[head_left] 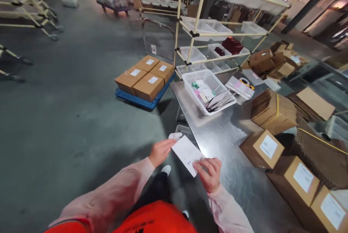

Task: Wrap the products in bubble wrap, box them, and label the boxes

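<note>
A flat white sheet or label is held over the floor beside the metal table. My left hand has its fingers closed on the sheet's upper left edge, where a small curled white piece sticks out. My right hand pinches the sheet's lower right side, close to the table edge. Faint print shows on the sheet near my right fingertips. Beyond it, a white perforated basket on the table holds papers, small packs and dark thin tools.
Labelled cartons line the right side of the metal table, near folded cardboard and tape. A blue trolley bears several cartons. A shelf rack with white trays rises behind the table.
</note>
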### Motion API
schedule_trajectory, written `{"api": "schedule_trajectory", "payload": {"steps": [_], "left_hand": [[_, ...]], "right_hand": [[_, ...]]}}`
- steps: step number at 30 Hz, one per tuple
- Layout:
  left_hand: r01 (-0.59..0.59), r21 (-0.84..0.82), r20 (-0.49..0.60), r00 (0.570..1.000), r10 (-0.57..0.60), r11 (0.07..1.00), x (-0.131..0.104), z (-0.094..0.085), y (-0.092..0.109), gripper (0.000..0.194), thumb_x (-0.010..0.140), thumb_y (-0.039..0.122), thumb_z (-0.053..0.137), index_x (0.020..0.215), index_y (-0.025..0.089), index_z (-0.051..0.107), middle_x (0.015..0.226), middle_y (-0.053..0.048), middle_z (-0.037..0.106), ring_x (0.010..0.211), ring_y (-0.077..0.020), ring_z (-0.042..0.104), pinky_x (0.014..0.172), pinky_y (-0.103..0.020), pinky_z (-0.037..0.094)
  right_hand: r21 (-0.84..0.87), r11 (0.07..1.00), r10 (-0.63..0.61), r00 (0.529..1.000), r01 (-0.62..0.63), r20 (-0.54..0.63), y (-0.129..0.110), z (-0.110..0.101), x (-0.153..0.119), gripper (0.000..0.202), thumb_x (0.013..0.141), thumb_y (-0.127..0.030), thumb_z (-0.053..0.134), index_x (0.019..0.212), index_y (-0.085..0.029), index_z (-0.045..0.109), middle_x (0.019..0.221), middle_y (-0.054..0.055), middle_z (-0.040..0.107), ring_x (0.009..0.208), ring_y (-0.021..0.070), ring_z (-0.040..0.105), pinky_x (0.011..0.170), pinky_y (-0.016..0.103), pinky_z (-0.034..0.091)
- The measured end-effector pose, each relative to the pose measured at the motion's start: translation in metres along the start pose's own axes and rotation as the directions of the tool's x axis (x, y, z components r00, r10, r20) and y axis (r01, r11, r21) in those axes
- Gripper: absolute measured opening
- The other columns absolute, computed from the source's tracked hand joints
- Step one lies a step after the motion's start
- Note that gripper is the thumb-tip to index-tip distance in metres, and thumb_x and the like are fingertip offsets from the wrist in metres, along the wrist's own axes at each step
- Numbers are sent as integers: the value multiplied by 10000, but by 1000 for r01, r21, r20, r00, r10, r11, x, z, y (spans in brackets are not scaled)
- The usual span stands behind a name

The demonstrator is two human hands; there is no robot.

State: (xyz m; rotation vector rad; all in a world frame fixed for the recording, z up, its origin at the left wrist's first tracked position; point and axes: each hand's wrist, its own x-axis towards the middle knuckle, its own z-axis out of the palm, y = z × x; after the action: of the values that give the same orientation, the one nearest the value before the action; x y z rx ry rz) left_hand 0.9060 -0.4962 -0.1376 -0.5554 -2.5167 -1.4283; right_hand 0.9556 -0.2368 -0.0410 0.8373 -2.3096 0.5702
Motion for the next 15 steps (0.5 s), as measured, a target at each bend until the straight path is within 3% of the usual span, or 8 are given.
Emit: {"api": "schedule_trajectory", "payload": {"steps": [3, 5, 6, 8, 9, 10, 12, 15], "left_hand": [[14, 45, 124, 992, -20, 999, 6, -7, -3, 368, 920, 223, 400, 1112, 192, 713, 1085, -118, 718, 989, -237, 664, 923, -374, 523], [4, 52, 269, 963, -18, 999, -1, -13, -6, 328, 908, 259, 421, 1007, 193, 726, 923, -98, 720, 842, -215, 658, 814, -329, 532], [-1, 41, 348, 937, -13, 999, -7, -17, -8, 308, 900, 281, 432, 925, 197, 727, 839, -81, 707, 769, -198, 641, 760, -302, 523], [89, -10, 482, 873, -73, 996, -22, -26, -15, 295, 874, 342, 461, 773, 196, 697, 736, -51, 674, 692, -174, 604, 710, -266, 494], [200, -37, 501, 852, -155, 979, -30, -30, -21, 307, 855, 386, 478, 719, 192, 672, 710, -40, 660, 683, -170, 592, 710, -262, 483], [323, -53, 484, 836, -259, 945, -37, -35, -27, 346, 841, 443, 479, 680, 185, 645, 687, -31, 642, 675, -172, 580, 704, -266, 476], [591, -80, 389, 760, -521, 803, -49, -44, -44, 459, 822, 581, 445, 661, 179, 596, 651, -16, 594, 658, -179, 554, 670, -280, 467], [828, -208, 231, 559, -796, 521, -72, -43, -75, 606, 741, 780, 428, 683, 189, 548, 615, 7, 532, 611, -176, 519, 594, -288, 461]], "right_hand": [[172, 968, 161, 978, -182, 133, 9, 13, -9, 254, 891, -178, 562, 991, -333, 737, 910, 28, 741, 896, 209, 639, 810, 387, 433], [314, 818, 388, 864, -483, 320, 10, 31, -23, 163, 876, -283, 588, 878, -284, 751, 884, 48, 735, 856, 225, 644, 766, 385, 466], [351, 654, 528, 736, -670, 423, 9, 42, -32, 136, 824, -351, 653, 791, -257, 746, 818, 50, 722, 796, 226, 636, 729, 375, 479], [330, 207, 725, 371, -921, 580, 5, 69, -54, 271, 618, -451, 809, 593, -214, 680, 629, 24, 644, 640, 194, 579, 635, 341, 477], [304, 4, 758, 201, -953, 620, 3, 83, -66, 360, 501, -474, 857, 515, -202, 622, 551, 2, 586, 577, 167, 537, 590, 320, 462], [284, -130, 764, 86, -950, 639, 2, 97, -77, 429, 426, -503, 870, 482, -196, 575, 508, -14, 543, 536, 145, 503, 551, 302, 444], [255, -274, 765, -50, -927, 642, 6, 126, -98, 505, 373, -569, 849, 498, -190, 539, 475, -22, 508, 479, 122, 460, 470, 275, 391], [209, -387, 773, -192, -898, 605, 31, 177, -121, 525, 383, -598, 816, 570, -189, 545, 463, -7, 499, 412, 113, 411, 376, 243, 274]]}}
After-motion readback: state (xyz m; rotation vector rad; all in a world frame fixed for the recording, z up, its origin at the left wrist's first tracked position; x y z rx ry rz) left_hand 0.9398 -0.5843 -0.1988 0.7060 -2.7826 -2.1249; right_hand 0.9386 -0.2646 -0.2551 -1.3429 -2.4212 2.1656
